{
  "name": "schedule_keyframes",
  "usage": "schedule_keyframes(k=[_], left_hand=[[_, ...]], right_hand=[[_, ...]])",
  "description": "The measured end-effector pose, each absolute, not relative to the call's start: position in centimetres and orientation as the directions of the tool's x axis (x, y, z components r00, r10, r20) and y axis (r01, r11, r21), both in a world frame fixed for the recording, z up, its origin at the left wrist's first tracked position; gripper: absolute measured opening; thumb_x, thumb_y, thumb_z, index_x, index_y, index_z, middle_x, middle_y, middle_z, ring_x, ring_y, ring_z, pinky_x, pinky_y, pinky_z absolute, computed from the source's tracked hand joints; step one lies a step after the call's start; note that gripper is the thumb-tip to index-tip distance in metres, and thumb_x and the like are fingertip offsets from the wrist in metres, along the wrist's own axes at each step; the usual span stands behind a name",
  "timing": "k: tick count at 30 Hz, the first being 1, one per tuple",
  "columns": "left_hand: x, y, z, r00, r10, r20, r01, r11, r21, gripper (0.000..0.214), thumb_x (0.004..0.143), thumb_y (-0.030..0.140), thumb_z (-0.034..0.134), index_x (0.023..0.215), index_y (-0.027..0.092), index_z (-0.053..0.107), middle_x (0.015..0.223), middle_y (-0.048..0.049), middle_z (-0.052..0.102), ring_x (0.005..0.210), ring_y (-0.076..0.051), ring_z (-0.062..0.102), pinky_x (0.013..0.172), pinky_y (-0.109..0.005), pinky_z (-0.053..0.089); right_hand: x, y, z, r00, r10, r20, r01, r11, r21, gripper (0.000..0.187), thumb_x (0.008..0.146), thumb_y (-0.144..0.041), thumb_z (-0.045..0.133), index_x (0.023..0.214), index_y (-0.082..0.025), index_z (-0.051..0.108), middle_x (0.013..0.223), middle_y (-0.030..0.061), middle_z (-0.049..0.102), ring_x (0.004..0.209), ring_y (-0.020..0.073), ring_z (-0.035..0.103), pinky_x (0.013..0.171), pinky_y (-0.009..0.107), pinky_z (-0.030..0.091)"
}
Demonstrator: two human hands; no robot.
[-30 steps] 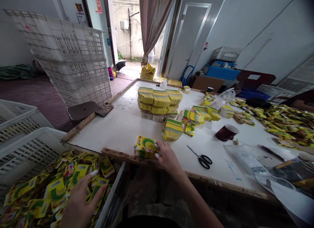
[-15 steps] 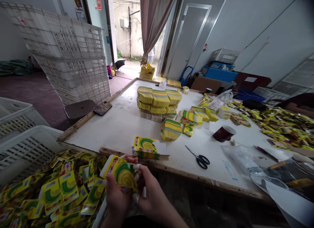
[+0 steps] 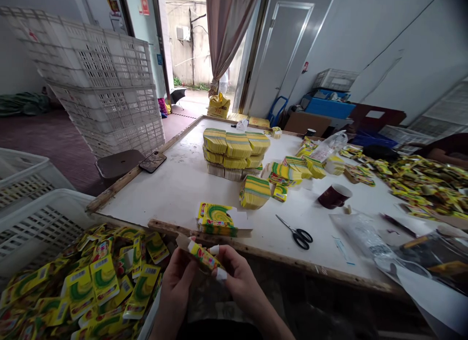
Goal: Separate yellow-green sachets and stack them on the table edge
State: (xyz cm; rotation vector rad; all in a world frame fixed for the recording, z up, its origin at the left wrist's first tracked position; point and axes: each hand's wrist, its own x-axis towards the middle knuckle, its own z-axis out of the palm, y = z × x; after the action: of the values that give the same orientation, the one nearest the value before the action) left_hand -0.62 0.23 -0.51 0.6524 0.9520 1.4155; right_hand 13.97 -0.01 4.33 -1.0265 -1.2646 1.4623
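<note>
Both my hands hold one yellow-green packet [image 3: 202, 254] in front of the table's near edge, seen almost edge-on. My left hand [image 3: 176, 281] grips it from below-left, fingers curled. My right hand [image 3: 234, 274] pinches its right end. Just beyond, a small stack of the same packets [image 3: 215, 218] lies flat on the white table [image 3: 175, 189]. A white crate [image 3: 44, 223] at my left is full of loose packets [image 3: 98, 281].
Bundled packet stacks [image 3: 236, 152] stand mid-table, with a single bundle [image 3: 255, 192] nearer. Scissors [image 3: 298, 234], a dark red cup [image 3: 334, 196] and a phone [image 3: 153, 161] lie on the table. Loose packets [image 3: 424, 184] cover the right side. Stacked white crates [image 3: 98, 86] lean at the left.
My left hand came out of the crate with a packet and my right hand left the table stack to meet it. The packet has since turned from face-up to edge-on.
</note>
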Motion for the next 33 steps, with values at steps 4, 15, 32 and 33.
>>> schedule_keyframes(k=[4,15,32,33], left_hand=[[-0.6,0.3,-0.9,-0.155,0.967,-0.201,-0.468,0.107,0.877,0.038,0.066,0.039,0.079,0.094,0.016,0.068,0.088,-0.0043,0.075,0.080,-0.021,0.069,0.073,-0.028,0.056],[-4.7,0.8,2.9,0.233,0.964,0.131,0.238,-0.187,0.953,0.094,0.052,0.037,0.086,0.135,0.022,0.045,0.139,-0.0141,0.051,0.129,-0.036,0.044,0.109,-0.051,0.034],[0.0,-2.0,0.2,0.424,0.896,0.134,0.443,-0.334,0.832,0.086,0.059,0.014,0.068,0.135,0.027,0.029,0.119,-0.0083,0.064,0.097,-0.026,0.066,0.080,-0.034,0.053],[0.0,-2.0,0.3,0.426,0.894,0.139,0.440,-0.339,0.831,0.081,0.060,0.013,0.067,0.131,0.028,0.031,0.117,-0.0074,0.064,0.096,-0.025,0.066,0.079,-0.032,0.053]], right_hand=[[14.4,0.1,4.0,-0.215,0.977,-0.003,-0.090,-0.023,-0.996,0.022,0.083,-0.035,0.059,0.096,-0.019,0.066,0.087,0.0035,0.068,0.083,0.0201,0.064,0.074,0.030,0.050],[17.5,0.0,5.9,-0.556,0.803,0.212,0.637,0.577,-0.511,0.027,0.086,-0.010,0.052,0.099,-0.028,0.069,0.081,0.0029,0.068,0.081,0.0211,0.056,0.084,0.040,0.045],[14.6,-0.9,3.0,-0.237,0.965,-0.117,-0.048,-0.132,-0.990,0.048,0.084,-0.041,0.059,0.129,-0.025,0.054,0.117,0.0088,0.067,0.117,0.0274,0.057,0.104,0.050,0.039],[14.7,-0.8,2.9,-0.229,0.967,-0.108,-0.055,-0.123,-0.991,0.050,0.083,-0.044,0.060,0.129,-0.025,0.055,0.117,0.0091,0.067,0.118,0.0280,0.056,0.104,0.051,0.038]])
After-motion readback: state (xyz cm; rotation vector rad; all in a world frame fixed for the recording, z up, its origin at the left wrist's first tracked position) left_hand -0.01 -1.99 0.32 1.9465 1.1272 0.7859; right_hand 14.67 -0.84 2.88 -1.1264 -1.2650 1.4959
